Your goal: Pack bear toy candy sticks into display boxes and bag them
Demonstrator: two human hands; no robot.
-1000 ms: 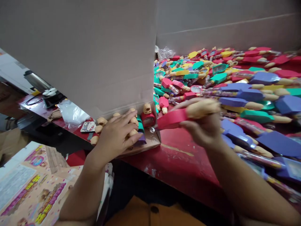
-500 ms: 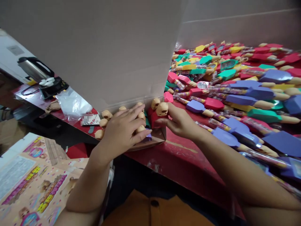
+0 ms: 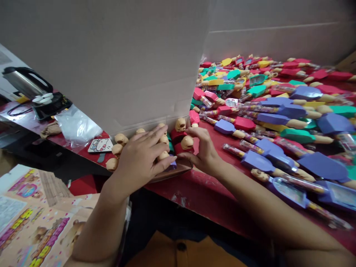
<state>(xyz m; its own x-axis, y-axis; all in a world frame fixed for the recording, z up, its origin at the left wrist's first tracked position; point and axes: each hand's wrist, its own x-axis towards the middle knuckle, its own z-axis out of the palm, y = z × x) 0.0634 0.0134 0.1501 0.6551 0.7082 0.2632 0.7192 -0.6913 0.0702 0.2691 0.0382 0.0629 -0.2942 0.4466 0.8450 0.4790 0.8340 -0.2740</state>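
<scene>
A shallow cardboard box (image 3: 182,168) holds several toys with tan bear heads. My left hand (image 3: 141,154) lies spread, palm down, over the toys in its middle. Two red toys sit at the box's right end, one bear head (image 3: 180,125) at the back and another bear head (image 3: 187,142) nearer me. Beside the nearer head, my right hand (image 3: 204,150) is curved with thumb and fingers apart, near the toy's right side. At the left end, more bear heads (image 3: 117,150) show past my left hand.
A tall cardboard panel (image 3: 133,63) rises behind the box. Many coloured toys (image 3: 267,115) cover the red table (image 3: 203,193) at right. At left are a kettle (image 3: 27,81), a plastic bag (image 3: 76,124), a cartoon card (image 3: 100,145) and printed cardboard (image 3: 36,230).
My right hand's fingers have opened from the front red toy, whose bear head now sits lower and apart from the one behind. The whole view has shifted slightly.
</scene>
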